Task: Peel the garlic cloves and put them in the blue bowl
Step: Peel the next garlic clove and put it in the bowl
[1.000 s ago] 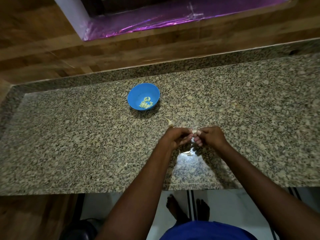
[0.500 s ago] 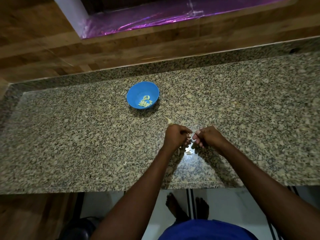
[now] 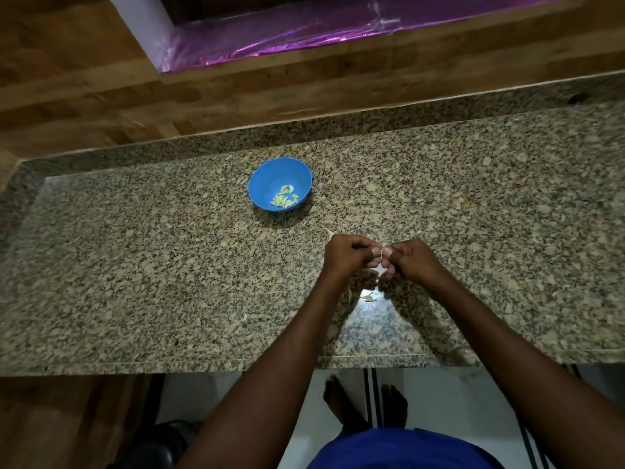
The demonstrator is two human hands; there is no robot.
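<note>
Both hands met above the granite counter [image 3: 135, 265], fingertips together. The left hand [image 3: 348, 253] and the right hand [image 3: 411, 258] each had curled fingers pinching one small garlic clove [image 3: 384, 252] held between them, mostly hidden by the fingers. The blue bowl [image 3: 262, 187] stood on the counter at about 11 o'clock from the hands, well apart, holding several peeled cloves [image 3: 284, 199]. Scraps of garlic skin [image 3: 367, 296] lay on the counter at 6 o'clock below the hands.
</note>
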